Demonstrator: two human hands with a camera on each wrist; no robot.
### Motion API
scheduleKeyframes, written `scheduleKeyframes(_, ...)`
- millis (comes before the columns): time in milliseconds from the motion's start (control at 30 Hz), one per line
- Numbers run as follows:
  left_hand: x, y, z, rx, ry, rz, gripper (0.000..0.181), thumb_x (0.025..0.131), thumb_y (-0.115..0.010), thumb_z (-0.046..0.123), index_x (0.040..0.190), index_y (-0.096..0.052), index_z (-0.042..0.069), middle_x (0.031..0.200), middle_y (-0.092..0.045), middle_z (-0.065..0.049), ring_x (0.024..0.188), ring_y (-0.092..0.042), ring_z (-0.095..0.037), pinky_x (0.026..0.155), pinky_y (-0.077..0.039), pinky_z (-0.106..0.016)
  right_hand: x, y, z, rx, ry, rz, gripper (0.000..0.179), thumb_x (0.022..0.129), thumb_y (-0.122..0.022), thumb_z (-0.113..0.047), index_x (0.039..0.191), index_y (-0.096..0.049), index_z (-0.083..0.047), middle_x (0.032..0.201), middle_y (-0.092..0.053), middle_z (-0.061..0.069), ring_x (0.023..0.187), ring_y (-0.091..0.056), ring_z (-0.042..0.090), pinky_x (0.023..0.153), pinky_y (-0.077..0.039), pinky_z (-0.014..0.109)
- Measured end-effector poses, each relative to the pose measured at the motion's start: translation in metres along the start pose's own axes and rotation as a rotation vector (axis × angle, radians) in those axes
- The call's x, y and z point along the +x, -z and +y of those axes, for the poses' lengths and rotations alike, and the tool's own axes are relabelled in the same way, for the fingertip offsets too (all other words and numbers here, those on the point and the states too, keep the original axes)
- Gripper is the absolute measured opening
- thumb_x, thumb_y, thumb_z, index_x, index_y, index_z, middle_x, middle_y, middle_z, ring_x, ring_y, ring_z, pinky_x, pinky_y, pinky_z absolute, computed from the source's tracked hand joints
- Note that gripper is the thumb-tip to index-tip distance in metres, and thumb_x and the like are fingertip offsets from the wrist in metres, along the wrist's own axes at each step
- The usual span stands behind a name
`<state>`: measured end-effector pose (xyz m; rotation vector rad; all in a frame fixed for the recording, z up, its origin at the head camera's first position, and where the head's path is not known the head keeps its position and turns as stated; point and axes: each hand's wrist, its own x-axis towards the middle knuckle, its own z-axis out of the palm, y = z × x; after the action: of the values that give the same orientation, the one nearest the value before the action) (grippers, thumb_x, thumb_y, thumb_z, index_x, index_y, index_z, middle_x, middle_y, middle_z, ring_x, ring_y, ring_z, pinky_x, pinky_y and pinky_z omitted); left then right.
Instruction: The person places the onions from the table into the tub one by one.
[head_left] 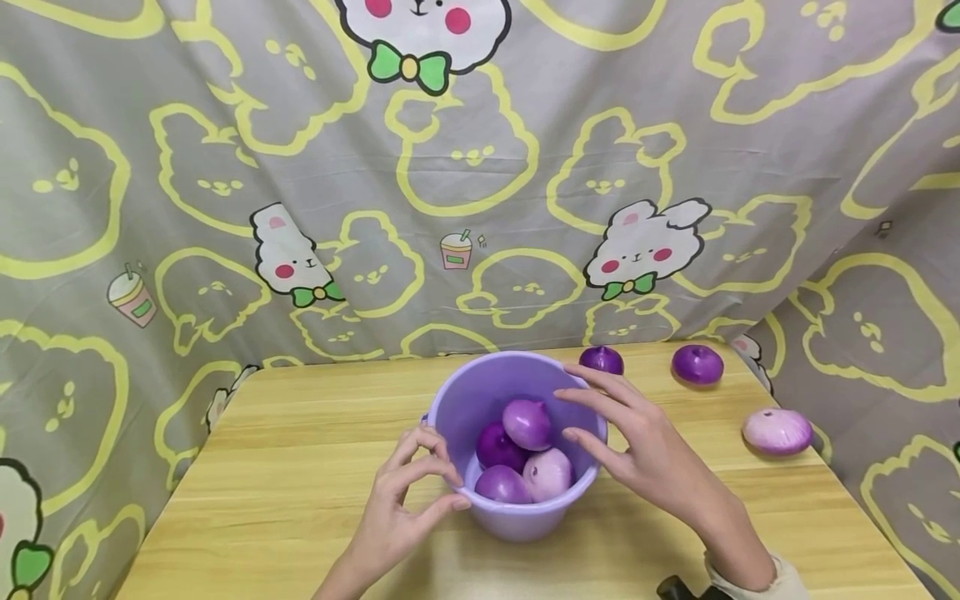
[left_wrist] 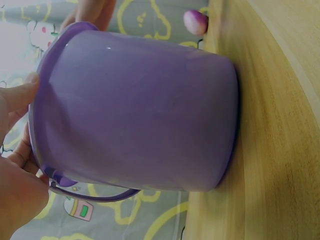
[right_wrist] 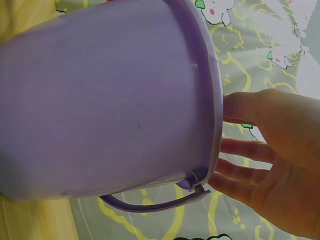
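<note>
A purple bucket [head_left: 517, 523] stands upright on the wooden table, its mouth toward the head camera. Several onions lie inside: a light purple one [head_left: 528, 423] on top, a dark purple one [head_left: 497, 448], a mid-purple one [head_left: 502, 485] and a pale pink one [head_left: 548, 475]. My left hand [head_left: 405, 487] pinches the left rim between thumb and curled fingers. At the right rim is my right hand [head_left: 645, 442], its fingers loosely spread and reaching over the edge; the thumb tip meets the rim in the right wrist view.
Outside the bucket, a dark onion [head_left: 602, 360] sits behind it, another dark onion [head_left: 697, 365] at the back right, and a pale onion [head_left: 777, 432] near the right edge. A patterned curtain [head_left: 495, 292] hangs behind the table [head_left: 300, 450]. A bucket handle [right_wrist: 155, 206] hangs down the side.
</note>
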<state>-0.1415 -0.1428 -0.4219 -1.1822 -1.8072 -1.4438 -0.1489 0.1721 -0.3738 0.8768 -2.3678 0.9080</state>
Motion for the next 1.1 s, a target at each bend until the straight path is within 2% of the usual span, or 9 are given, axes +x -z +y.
scheduleKeyframes(167,-0.003,-0.001,-0.003,-0.025,0.007,-0.002,0.020,0.080,-0.086,0.007,0.092,-0.070,0.008,0.098,-0.056,-0.008,0.107,-0.052,-0.026,0.118,-0.034,-0.040,-0.001,0.005,0.001,-0.011,-0.003,0.007,0.047,0.089,-0.081,-0.017,0.133,-0.066,-0.022,0.148,-0.054,0.005,0.134,-0.053,0.025,0.111,-0.042,0.023)
scheduleKeyframes(400,-0.003,-0.001,-0.002,-0.048,-0.001,0.001,0.020,0.081,-0.086,0.006,0.092,-0.070,0.007,0.099,-0.055,-0.009,0.112,-0.051,-0.028,0.118,-0.033,-0.037,-0.001,0.012,0.002,-0.003,0.004,0.027,0.044,0.090,-0.080,-0.015,0.133,-0.067,-0.019,0.138,-0.062,0.002,0.127,-0.059,0.021,0.108,-0.043,0.019)
scheduleKeyframes(567,-0.005,-0.002,-0.004,-0.053,0.002,-0.004,0.021,0.080,-0.086,0.005,0.093,-0.069,0.007,0.100,-0.055,-0.010,0.115,-0.051,-0.028,0.120,-0.032,-0.039,-0.003,0.020,0.004,0.000,0.000,0.048,0.045,0.090,-0.080,-0.011,0.132,-0.067,-0.017,0.134,-0.065,0.001,0.127,-0.059,0.020,0.109,-0.042,0.020)
scheduleKeyframes(800,-0.008,-0.001,-0.007,-0.055,0.010,-0.007,0.023,0.078,-0.086,0.003,0.093,-0.069,0.007,0.100,-0.055,-0.010,0.117,-0.051,-0.028,0.120,-0.031,-0.039,-0.005,0.032,0.008,-0.008,0.001,0.086,0.053,0.086,-0.082,-0.004,0.134,-0.066,-0.019,0.133,-0.065,-0.003,0.127,-0.059,0.019,0.112,-0.041,0.022)
scheduleKeyframes(933,-0.008,-0.001,-0.006,-0.056,0.016,-0.008,0.023,0.078,-0.086,0.002,0.093,-0.070,0.007,0.101,-0.055,-0.010,0.115,-0.051,-0.028,0.118,-0.034,-0.036,-0.006,0.038,0.010,-0.013,0.017,0.122,0.059,0.082,-0.083,0.001,0.135,-0.065,-0.018,0.134,-0.065,-0.002,0.126,-0.060,0.019,0.110,-0.042,0.022)
scheduleKeyframes(1100,-0.006,-0.002,-0.004,-0.058,0.014,-0.006,0.023,0.077,-0.086,0.001,0.093,-0.069,0.007,0.100,-0.055,-0.010,0.115,-0.051,-0.028,0.119,-0.032,-0.037,-0.008,0.043,0.015,-0.036,0.016,0.157,0.058,0.080,-0.084,0.002,0.133,-0.068,-0.014,0.131,-0.067,0.000,0.123,-0.062,0.019,0.108,-0.043,0.020)
